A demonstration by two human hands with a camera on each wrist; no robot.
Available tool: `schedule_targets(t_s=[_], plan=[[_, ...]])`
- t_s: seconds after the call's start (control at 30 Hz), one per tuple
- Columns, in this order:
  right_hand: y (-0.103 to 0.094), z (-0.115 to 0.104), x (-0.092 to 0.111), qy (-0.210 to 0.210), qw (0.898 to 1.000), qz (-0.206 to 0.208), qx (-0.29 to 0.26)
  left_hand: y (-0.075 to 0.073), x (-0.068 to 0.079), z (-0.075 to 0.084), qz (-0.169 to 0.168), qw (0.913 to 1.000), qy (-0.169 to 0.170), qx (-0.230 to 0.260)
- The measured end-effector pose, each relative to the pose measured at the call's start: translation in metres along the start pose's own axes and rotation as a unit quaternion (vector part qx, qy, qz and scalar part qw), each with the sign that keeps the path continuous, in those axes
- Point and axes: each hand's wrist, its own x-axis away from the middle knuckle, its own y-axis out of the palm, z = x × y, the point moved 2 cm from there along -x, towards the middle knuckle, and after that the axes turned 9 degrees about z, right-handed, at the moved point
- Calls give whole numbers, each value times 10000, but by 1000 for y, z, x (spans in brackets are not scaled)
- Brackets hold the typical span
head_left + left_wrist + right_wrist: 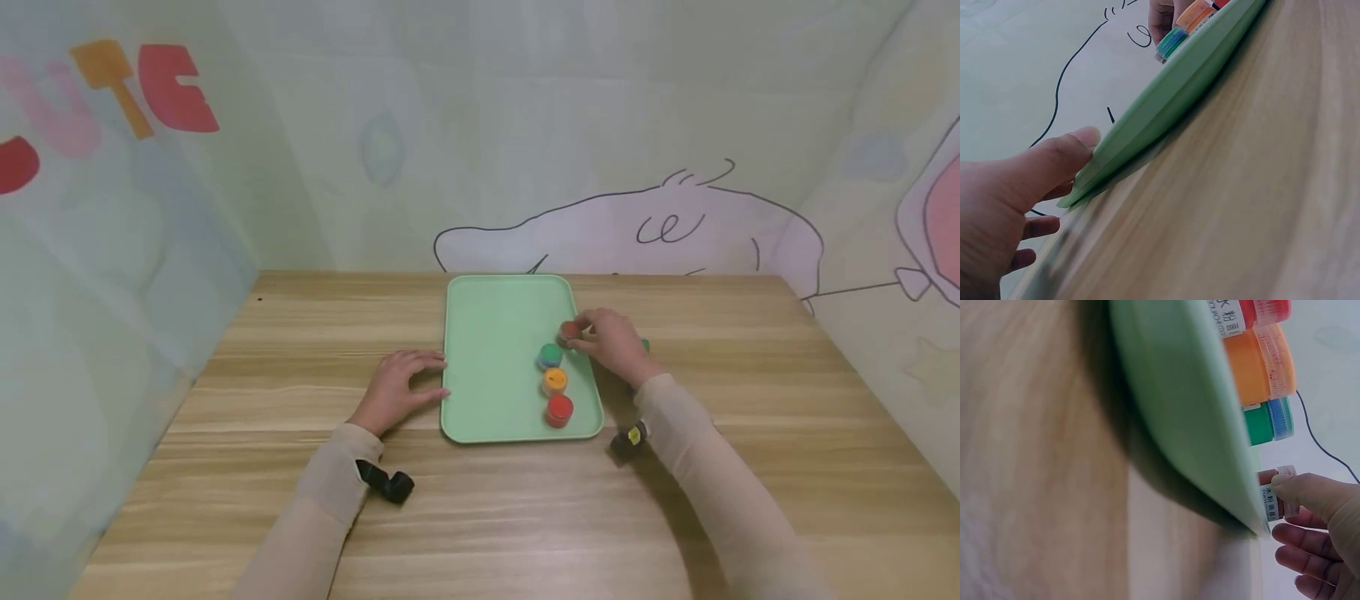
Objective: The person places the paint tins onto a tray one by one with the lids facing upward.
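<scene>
A light green tray lies on the wooden table. My right hand pinches a small brown paint jar between thumb and fingers, at the tray's right side. In the right wrist view this jar shows a white printed label. Nearer to me, in a row on the tray, stand a green paint jar, an orange one and a red one. At the tray's left rim is my left hand, its fingers loosely extended and fingertips right at the edge.
Partly hidden behind my right wrist, a small green thing sits on the table right of the tray. Black wrist cameras are strapped to both sleeves. A printed cloth backdrop rises behind the table's far edge.
</scene>
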Motion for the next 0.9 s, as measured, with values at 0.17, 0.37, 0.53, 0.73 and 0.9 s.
schedule_targets(t_s=[0.17, 0.37, 0.53, 0.73, 0.9], plan=[[-7, 1, 4, -190, 9995, 142, 188, 3, -3, 2, -187, 9998, -79, 30], [-17, -1, 8, -387, 9984, 316, 259, 2, -5, 1, -347, 9990, -269, 2], [-23, -4, 8, -328, 9985, 288, 323, 0, -4, 0, -328, 9990, -310, -8], [-31, -1, 10, -537, 9967, 362, 490, -2, -3, 1, -344, 9989, -323, -36], [-38, 3, 12, -588, 9955, 326, 662, -2, -3, 2, -352, 9989, -307, -36]])
